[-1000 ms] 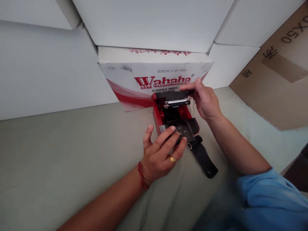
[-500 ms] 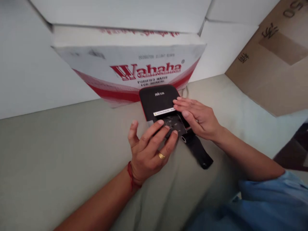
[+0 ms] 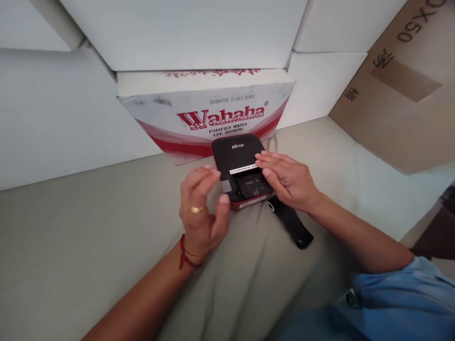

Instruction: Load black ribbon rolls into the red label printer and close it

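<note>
A black, flat device [image 3: 236,155] with rounded corners and red sides lies on the pale cloth-covered surface. White lettering and a narrow white label mark its top, and the near part has a dark recess [image 3: 253,184]. My right hand [image 3: 288,182] rests flat over the device's right edge, fingers stretched out. Just left of the device is my left hand [image 3: 202,208], its fingers bent and the thumb apart, with nothing visible in it. A black strap-like strip [image 3: 293,228] with a pale ring at one end lies below my right hand. Whether the strip joins the device is hidden.
Directly behind the device stands a white and red water carton [image 3: 227,111]. White boxes [image 3: 185,33] are stacked above and around it. A large brown cardboard box [image 3: 398,109] leans at the right. The greenish cloth [image 3: 106,246] has folds in front.
My left hand has lifted off the device's recess and moved left, its fingers now curled. My right hand stays on the right edge. The view has shifted slightly.
</note>
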The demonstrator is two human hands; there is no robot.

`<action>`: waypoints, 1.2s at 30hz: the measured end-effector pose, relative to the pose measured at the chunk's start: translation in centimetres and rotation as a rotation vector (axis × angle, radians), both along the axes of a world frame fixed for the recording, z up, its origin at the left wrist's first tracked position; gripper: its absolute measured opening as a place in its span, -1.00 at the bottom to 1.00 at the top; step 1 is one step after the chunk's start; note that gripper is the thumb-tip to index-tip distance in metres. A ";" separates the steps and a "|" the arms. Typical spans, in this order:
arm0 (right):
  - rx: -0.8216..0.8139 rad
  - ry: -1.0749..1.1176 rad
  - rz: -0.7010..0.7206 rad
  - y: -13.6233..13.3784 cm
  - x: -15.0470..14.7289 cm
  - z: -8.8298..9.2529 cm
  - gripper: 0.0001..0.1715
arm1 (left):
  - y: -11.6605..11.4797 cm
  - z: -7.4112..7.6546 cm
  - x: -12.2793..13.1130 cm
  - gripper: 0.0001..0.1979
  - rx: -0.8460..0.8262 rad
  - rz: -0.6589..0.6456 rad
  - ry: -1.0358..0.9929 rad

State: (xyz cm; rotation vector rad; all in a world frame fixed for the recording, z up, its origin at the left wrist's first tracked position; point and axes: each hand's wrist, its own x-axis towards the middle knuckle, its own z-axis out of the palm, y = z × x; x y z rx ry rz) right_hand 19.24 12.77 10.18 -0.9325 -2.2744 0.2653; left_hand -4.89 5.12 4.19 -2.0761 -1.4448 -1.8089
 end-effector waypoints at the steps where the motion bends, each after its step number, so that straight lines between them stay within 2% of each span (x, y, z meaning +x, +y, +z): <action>1: -0.004 0.015 0.000 0.2 0.0 0.0 -0.55 | 0.4 -0.3 -0.4 -0.52 -0.082 0.004 -0.107; 3: -0.016 0.055 0.009 0.6 -0.1 0.2 -0.57 | 1.3 -1.2 -0.9 -0.51 -0.255 -0.060 -0.332; 5: -0.037 0.092 0.027 0.9 -0.1 0.5 -0.57 | 2.2 -2.1 -1.1 -0.41 -0.365 -0.188 -0.487; 8: -0.071 0.110 0.081 1.0 0.2 1.5 -0.55 | 2.9 -3.0 -1.4 -0.26 -0.434 -0.338 -0.538; 11: -0.046 0.077 0.131 0.5 0.6 2.5 -0.54 | 3.3 -3.2 -1.9 -0.17 -0.461 -0.402 -0.499; 14: 0.094 0.012 0.216 -0.4 1.0 2.8 -0.65 | 3.4 -3.3 -2.4 -0.11 -0.496 -0.430 -0.485; 17: 0.224 -0.003 0.278 -1.3 1.4 2.1 -0.75 | 3.4 -3.5 -2.3 -0.09 -0.530 -0.429 -0.539; 21: 0.215 0.006 0.227 -2.1 1.7 0.7 -0.64 | 3.1 -3.5 -1.3 -0.14 -0.535 -0.414 -0.526; 23: 0.202 0.013 0.221 -2.2 1.6 0.6 -0.64 | 3.1 -3.5 -0.8 -0.16 -0.526 -0.399 -0.522; 26: 0.182 0.009 0.256 -2.1 1.2 1.7 -0.75 | 3.2 -3.8 -0.2 -0.20 -0.486 -0.377 -0.558; 28: 0.106 -0.025 0.263 -1.7 0.7 3.1 -0.73 | 3.4 -4.2 0.1 -0.25 -0.433 -0.385 -0.552; 32: -0.106 -0.173 0.123 0.8 -1.0 6.1 -0.63 | 3.7 -4.8 0.8 -0.32 -0.355 -0.421 -0.560; 34: -0.159 -0.297 0.064 2.8 -2.3 6.5 -0.64 | 3.8 -4.9 1.0 -0.32 -0.339 -0.425 -0.592; 36: -0.140 -0.431 0.040 4.7 -3.7 6.2 -0.65 | 3.8 -5.0 1.0 -0.31 -0.340 -0.431 -0.608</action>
